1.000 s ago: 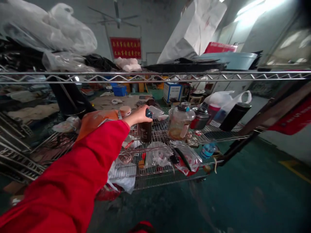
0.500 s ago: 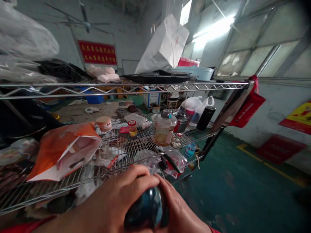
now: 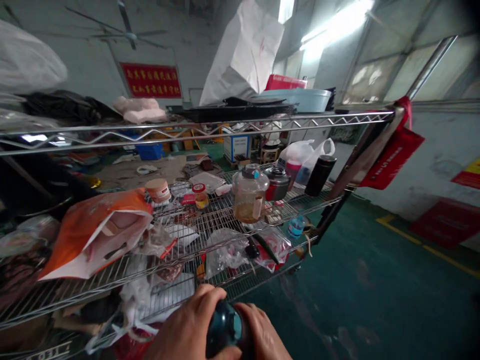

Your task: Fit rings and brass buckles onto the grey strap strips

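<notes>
Dark bottle [image 3: 222, 322] low before wire shelf [image 3: 212, 222], half hidden by hands: left hand's [image 3: 187, 325] fingers curled round top, right hand's [image 3: 262, 332] along side. Clear jug [image 3: 245, 197] between red-lidded jar [image 3: 201, 196] and black flask [image 3: 320, 176]; orange bag [image 3: 97, 215] leftward.

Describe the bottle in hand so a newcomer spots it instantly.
Start at the metal wire rack spanning the view, then drop to the bottom edge, near the middle. There, between the left grip and the right grip, is the dark bottle. Unlike the clear jug and black flask on the rack, its glossy top is blue-black with a teal patch.
</notes>
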Demonstrator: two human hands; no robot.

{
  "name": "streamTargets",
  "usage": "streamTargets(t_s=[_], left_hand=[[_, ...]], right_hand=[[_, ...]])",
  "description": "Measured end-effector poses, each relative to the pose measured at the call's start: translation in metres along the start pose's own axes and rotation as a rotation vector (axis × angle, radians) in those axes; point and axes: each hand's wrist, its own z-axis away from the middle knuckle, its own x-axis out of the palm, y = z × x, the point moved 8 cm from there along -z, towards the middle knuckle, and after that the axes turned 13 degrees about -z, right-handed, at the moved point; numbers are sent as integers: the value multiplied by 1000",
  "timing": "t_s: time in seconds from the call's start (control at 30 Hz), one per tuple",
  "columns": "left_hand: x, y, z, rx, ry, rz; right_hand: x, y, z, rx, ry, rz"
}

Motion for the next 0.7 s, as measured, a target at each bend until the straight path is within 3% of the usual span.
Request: streamTargets(t_s=[0.1,0.2,0.27,0.37,0.43,0.47,0.57,0.7], left_hand=[[21,-2,-23,-132,-286,-1],[41,10,-32,-179,-552,129],[43,29,-40,-131,-522,135],[44,80,-50,162,-330,-39],[60,110,-50,308,-328,-116],[69,116,-52,300,-341,-123],[96,106,-58,54,-405,16],[134,89,-46,-284,-632,554]], right_hand=[[-26,18,7,-75,37,147],[-41,36,22,-172,25,226],[-51,51,35,-178,23,258],[-65,72,54,-152,26,270],[-71,83,65,-131,6,256],[-73,87,69,-120,-6,250],[-81,92,78,-148,-16,281],[-103,90,84,-298,24,377]])
